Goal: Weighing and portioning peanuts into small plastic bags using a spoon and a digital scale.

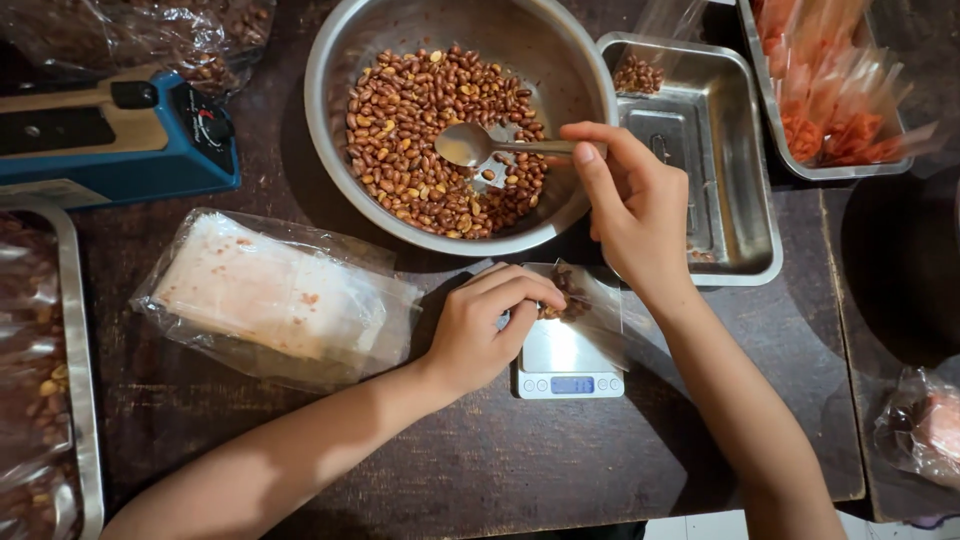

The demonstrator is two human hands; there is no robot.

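My right hand point(632, 205) grips the handle of a metal spoon point(470, 145) whose empty bowl hovers over the brown peanuts point(420, 110) in a large round steel bowl point(340, 50). My left hand point(487, 325) pinches the mouth of a small clear plastic bag point(592, 305) that holds a few peanuts. The bag rests on a small digital kitchen scale point(568, 368) with a lit blue display, just in front of the bowl.
A stack of clear bags point(270, 295) lies left of the scale. A blue heat sealer point(110, 135) sits at the far left, a steel tray point(735, 160) right of the bowl, another tray with orange packets point(830, 100) beyond, and a tray of filled bags point(40, 380) at the left edge.
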